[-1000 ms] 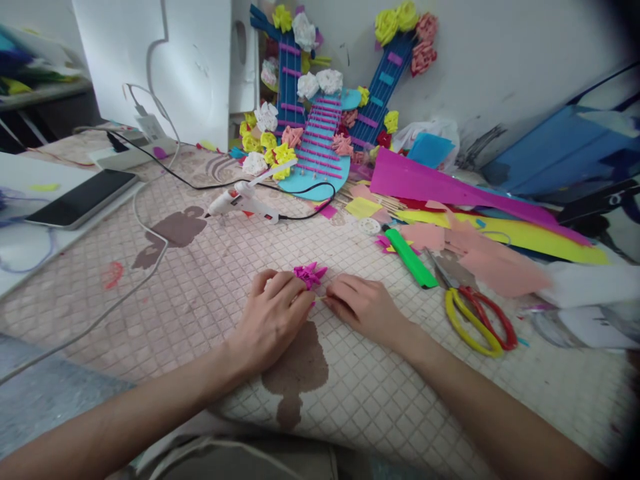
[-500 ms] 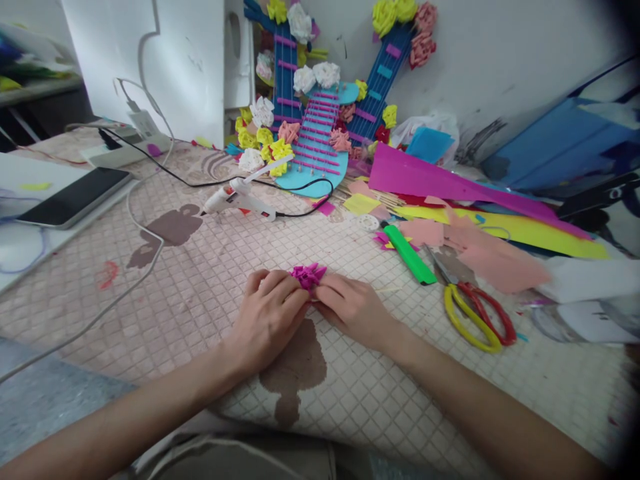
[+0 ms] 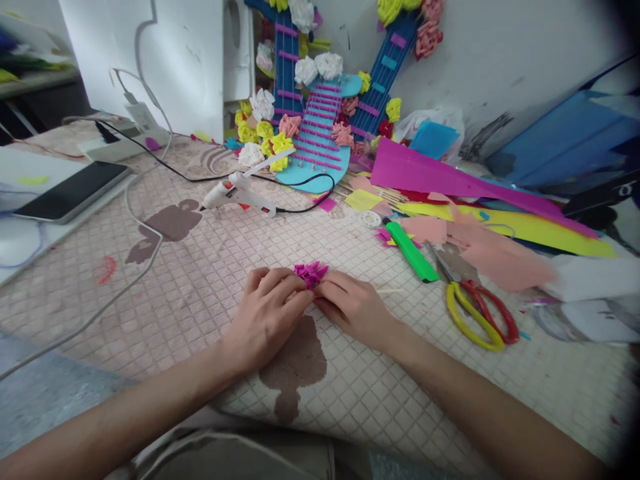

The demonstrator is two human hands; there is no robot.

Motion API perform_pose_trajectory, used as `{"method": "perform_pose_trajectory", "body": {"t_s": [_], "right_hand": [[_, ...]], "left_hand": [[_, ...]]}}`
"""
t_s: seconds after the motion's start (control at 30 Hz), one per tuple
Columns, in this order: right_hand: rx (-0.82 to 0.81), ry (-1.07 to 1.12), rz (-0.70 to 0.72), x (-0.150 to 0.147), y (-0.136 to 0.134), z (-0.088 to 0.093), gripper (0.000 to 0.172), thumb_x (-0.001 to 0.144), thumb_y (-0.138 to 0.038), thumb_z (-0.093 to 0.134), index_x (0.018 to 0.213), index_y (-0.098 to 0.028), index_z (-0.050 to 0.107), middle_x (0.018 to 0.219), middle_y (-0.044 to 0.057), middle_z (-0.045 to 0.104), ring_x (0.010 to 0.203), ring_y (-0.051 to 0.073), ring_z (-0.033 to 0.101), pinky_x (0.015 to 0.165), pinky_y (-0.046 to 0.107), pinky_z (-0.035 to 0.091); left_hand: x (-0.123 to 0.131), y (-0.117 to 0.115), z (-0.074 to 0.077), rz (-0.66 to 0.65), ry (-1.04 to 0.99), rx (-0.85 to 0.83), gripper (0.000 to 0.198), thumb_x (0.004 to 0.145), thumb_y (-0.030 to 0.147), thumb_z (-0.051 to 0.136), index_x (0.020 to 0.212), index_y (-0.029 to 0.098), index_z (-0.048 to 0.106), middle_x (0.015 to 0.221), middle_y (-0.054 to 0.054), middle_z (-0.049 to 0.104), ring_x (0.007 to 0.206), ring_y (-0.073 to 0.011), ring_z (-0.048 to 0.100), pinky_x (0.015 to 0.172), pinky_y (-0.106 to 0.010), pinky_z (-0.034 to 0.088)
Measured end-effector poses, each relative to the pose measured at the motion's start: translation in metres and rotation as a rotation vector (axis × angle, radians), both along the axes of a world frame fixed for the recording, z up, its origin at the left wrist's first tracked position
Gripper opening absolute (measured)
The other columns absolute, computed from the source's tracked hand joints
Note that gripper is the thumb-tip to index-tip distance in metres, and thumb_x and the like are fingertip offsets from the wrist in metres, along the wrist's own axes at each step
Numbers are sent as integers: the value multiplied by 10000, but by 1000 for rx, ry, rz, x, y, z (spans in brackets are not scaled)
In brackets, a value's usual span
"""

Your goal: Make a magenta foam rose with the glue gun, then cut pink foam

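A magenta paper flower (image 3: 310, 273) with pointed folds sits between my two hands, just above the checked tablecloth. My left hand (image 3: 270, 310) is closed, its fingertips pinching the flower from the left. From the other side, my right hand (image 3: 353, 303) grips it with bent fingers, thumb tucked below. The fingertips cover the underside of the flower. A thin pale stick (image 3: 390, 291) lies just right of my right hand.
Scissors (image 3: 475, 310) and a green cutter (image 3: 411, 252) lie to the right, near coloured paper sheets (image 3: 470, 187). A white glue gun (image 3: 240, 195) with a black cord lies ahead. Behind it stands a flower-trimmed craft piece (image 3: 320, 133). A phone (image 3: 73, 192) is at left.
The view has shifted slightly. Both hands stay at the flower, with only small finger movements; the left thumb reaches a little further along toward the right hand.
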State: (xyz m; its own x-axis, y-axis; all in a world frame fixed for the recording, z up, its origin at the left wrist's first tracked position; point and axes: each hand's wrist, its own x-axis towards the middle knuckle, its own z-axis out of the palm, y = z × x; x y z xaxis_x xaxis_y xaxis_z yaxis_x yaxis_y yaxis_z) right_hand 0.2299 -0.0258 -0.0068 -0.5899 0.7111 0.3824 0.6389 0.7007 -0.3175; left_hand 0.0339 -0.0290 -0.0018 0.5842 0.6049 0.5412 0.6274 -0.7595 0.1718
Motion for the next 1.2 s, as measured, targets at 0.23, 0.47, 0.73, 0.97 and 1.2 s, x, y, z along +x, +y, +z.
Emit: {"method": "perform_pose_trajectory", "body": {"t_s": [0.23,0.47,0.73,0.97,1.2], "right_hand": [[68,-36,-10,0,-3,-1,141,935,-226,482,934,-151,602,958,80,645,852,185,605,682,282,504],[149,-87,13,0,-3,1,201,950,-190,428,894,-166,619,933,76,632,833,175,583,664,277,493],[117,-124,12,2,-4,2,205,947,-194,427,902,-163,624,930,89,622,846,198,562,679,311,498],[111,-84,11,3,-5,-1,206,949,-166,426,936,-137,629,947,100,635,876,203,569,714,323,507],[115,-58,-11,5,-6,-4,185,944,-200,455,885,-157,625,919,83,624,840,186,569,701,308,499]], "left_hand": [[0,1,-1,28,22,27,48,878,179,587,895,197,628,884,-22,678,881,-222,546,784,-407,363],[1,-1,2,9,30,22,90,902,157,535,878,176,620,875,-36,681,865,-215,545,791,-403,369],[0,-1,2,65,-20,-38,47,878,207,570,889,206,615,878,-24,659,898,-218,536,792,-400,372],[1,-1,3,52,0,-31,120,921,206,514,848,193,609,844,-26,659,866,-210,532,794,-396,354],[1,-2,3,46,-8,-20,138,925,201,503,853,192,620,832,-32,666,864,-218,529,792,-408,352]]}}
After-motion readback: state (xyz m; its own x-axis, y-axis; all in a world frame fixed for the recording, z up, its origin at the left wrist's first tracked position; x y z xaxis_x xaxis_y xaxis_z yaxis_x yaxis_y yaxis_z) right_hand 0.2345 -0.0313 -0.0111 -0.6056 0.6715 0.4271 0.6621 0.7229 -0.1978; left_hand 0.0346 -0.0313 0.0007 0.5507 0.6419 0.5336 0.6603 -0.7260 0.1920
